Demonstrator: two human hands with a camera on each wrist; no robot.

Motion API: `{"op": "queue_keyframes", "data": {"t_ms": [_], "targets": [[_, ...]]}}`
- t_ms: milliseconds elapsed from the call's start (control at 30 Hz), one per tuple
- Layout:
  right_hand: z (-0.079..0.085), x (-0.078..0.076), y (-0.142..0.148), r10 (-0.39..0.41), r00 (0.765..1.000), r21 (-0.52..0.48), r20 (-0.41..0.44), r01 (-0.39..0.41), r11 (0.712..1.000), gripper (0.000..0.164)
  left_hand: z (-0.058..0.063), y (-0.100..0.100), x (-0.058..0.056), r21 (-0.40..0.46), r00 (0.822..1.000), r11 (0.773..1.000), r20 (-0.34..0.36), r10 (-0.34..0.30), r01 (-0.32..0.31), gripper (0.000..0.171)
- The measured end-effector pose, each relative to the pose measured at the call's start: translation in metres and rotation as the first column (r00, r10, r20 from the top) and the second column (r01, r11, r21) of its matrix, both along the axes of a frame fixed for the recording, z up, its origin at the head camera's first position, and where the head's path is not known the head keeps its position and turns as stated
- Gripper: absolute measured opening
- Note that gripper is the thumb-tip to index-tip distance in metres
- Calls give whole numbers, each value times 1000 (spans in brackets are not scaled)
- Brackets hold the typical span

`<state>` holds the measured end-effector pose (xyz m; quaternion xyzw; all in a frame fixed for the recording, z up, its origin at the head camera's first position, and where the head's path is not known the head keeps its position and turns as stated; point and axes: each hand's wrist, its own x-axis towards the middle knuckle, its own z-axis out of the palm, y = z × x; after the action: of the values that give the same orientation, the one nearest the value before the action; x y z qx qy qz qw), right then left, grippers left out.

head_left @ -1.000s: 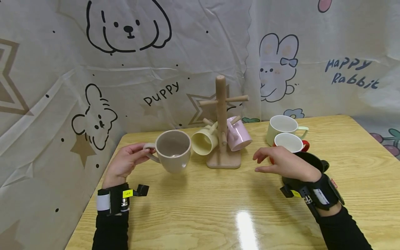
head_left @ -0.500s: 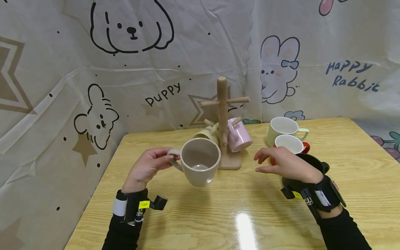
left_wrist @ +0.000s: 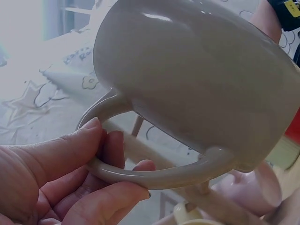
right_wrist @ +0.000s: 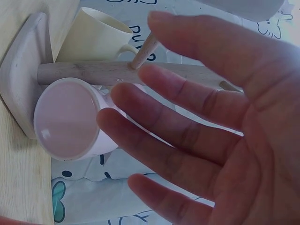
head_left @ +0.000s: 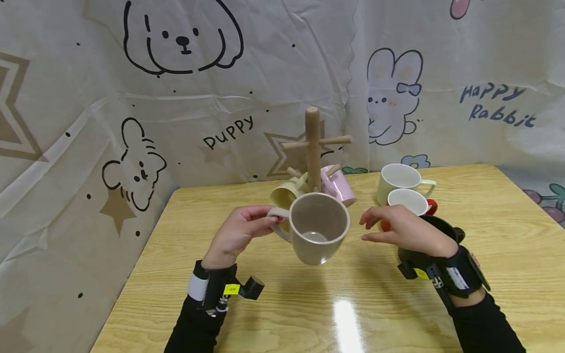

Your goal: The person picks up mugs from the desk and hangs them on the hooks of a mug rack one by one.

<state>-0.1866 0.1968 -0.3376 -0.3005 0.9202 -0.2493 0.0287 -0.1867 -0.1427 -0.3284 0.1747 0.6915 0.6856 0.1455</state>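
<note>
Table (head_left: 375, 318) beneath upright mug (head_left: 317, 251), handle (left_wrist: 159, 180) leftward

1. Left sleeve (head_left: 194, 327): plain black, on the side of the table's (head_left: 145, 294) left edge.
2. Left cuff (head_left: 215, 284): black, with a white patch (head_left: 197, 287), yellow label (head_left: 231, 289), silvery fittings and a blocky black module (head_left: 252, 288).
3. Right sleeve (head_left: 487, 326): also plain black.
4. Right cuff (head_left: 462, 262): black, with a narrow white strip (head_left: 457, 278), silvery fittings, a second yellow label (head_left: 421, 273) and what may be a small reddish tag (head_left: 474, 257).
5. Both labels carry dark marks, too small to read.
</note>
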Motion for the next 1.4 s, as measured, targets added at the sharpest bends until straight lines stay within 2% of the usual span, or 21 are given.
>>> {"op": "queue_keyframes", "data": {"t_ms": [267,400,467,533,567,600,633,667,733,767,800,833,900,967,1033,1100,1233,1400], "targets": [[2,-1,-1,18,1000,-26,-9,-18,999,28,1,14,8,-52,997,998,61,-38,41,37],[4,-1,-1,27,999,-35,-25,-28,999,21,2,20,10,-66,995,996,80,-59,64,37],[6,-1,0,3,1000,-62,-23,-5,998,18,3,21,9,-64,995,995,75,-65,70,38],[9,1,0,-68,998,-134,17,70,989,19,3,22,9,-63,995,996,70,-65,69,38],[11,3,1,-104,991,-207,79,119,971,23,3,22,9,-63,996,996,67,-66,70,38],[13,5,1,-125,981,-300,151,166,939,27,3,22,9,-63,996,996,65,-66,70,38],[15,8,1,-120,968,-415,220,205,886,32,3,21,9,-64,996,996,62,-66,70,38],[17,11,0,-95,955,-525,282,237,818,36,3,21,9,-65,996,996,62,-63,67,37],[19,19,-4,31,935,-702,354,244,669,49,2,21,9,-67,997,996,56,-62,66,36],[19,23,-7,107,925,-754,363,224,618,59,2,21,9,-68,997,995,52,-63,67,36],[19,27,-12,175,917,-786,358,195,586,69,1,21,9,-70,997,995,49,-65,69,35],[17,31,-18,233,911,-809,342,159,566,79,1,21,9,-69,997,995,47,-66,69,35],[12,36,-31,299,892,-818,340,123,562,99,1,21,9,-62,997,996,44,-69,72,36],[7,40,-43,326,874,-822,362,134,554,111,1,22,9,-52,996,996,40,-74,76,37],[2,42,-53,338,863,-841,375,163,516,117,1,22,9,-41,997,996,38,-74,76,37],[-2,43,-60,329,855,-850,400,212,481,119,0,23,10,-39,997,997,38,-71,72,37],[-7,45,-69,278,858,-858,431,294,422,122,0,24,11,-53,997,997,50,-56,59,37],[-7,48,-75,154,885,-841,439,345,417,114,0,25,12,-76,998,996,52,-38,42,36]]}}
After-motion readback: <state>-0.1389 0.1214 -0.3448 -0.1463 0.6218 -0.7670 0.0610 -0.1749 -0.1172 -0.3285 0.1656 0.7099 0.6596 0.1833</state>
